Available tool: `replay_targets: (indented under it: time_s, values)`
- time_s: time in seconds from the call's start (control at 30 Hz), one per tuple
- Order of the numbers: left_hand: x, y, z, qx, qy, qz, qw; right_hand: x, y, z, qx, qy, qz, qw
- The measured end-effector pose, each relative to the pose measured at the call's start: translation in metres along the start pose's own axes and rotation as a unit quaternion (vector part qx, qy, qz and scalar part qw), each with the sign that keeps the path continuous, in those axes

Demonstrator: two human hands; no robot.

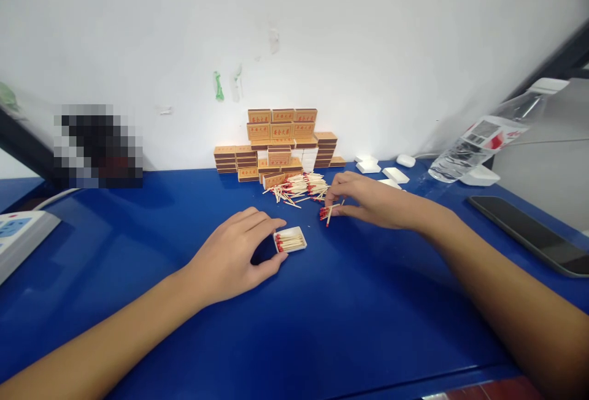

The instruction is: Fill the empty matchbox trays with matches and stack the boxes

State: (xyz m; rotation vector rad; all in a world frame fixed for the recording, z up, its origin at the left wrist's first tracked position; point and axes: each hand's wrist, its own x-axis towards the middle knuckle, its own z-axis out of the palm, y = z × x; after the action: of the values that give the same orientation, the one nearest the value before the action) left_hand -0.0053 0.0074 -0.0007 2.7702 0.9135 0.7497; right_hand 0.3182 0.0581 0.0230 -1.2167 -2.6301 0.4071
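A small white matchbox tray (297,231) lies on the blue table, partly filled with red-tipped matches (291,242). My left hand (239,253) rests beside it, thumb and fingers closed round the tray's left end. Off to the right, my right hand (368,200) pinches a small bunch of matches (326,211), their red heads pointing left and down. Just behind it, a loose pile of matches (299,186) is spread in front of stacked yellow-and-brown matchboxes (281,132).
Several white trays (396,175) lie at the back right, near a tilted plastic bottle (478,136). A dark phone (534,234) lies on the right of the blue table (276,338). At the left edge stands a white device (23,240). A white wall rises behind.
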Motion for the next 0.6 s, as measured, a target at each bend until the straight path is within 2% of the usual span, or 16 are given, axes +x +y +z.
replay_targets:
  time_s: [0.27,0.37,0.43,0.5,0.6]
  values:
    - [-0.001,-0.001,0.001,-0.002,-0.005,-0.007,1.000,0.003,-0.011,-0.002,-0.016,0.047,0.006,0.999]
    - [-0.001,-0.001,0.001,0.000,-0.005,-0.010,1.000,0.005,-0.033,0.001,0.003,0.094,-0.003,0.996]
    - [-0.001,-0.001,0.001,0.000,-0.006,-0.012,1.000,0.006,-0.054,0.007,0.028,0.103,-0.016,0.994]
    - [-0.001,0.000,0.001,-0.001,-0.007,-0.015,1.000,0.008,-0.075,0.017,0.041,0.080,-0.018,0.996]
    - [0.000,0.001,0.000,-0.003,-0.009,-0.017,1.000,0.011,-0.095,0.033,0.006,0.058,-0.031,0.998]
